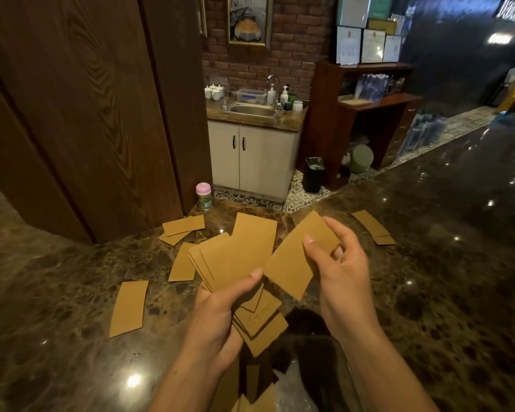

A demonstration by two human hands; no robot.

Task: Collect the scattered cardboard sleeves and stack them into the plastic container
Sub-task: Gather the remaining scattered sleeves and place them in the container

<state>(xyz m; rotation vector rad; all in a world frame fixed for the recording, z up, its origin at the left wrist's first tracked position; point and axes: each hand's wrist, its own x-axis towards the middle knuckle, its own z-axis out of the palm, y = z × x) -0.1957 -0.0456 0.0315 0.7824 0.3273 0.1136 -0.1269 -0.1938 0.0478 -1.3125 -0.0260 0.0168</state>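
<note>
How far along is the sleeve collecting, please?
Partway. The left hand grips a gathered stack, and the right hand pinches one more sleeve. Left on the counter: a lone sleeve at left, a cluster by the jar, a pair at right. Some sleeves lie at the bottom edge; I cannot tell whether a container holds them.

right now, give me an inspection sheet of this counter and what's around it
surface: dark marble counter, glossy, with light glints.
job's things: fanned stack of sleeves in the left hand; single sleeve in the right hand; loose sleeves flat on the counter at left, centre and far right; heap under the hands; container not clearly seen.
clutter: pink-lidded jar at the counter's back edge.
hands: left grips the stack; right pinches the single sleeve.
cables: nothing seen.
surroundings: sink over a white cabinet, black bin, wooden panel.
</note>
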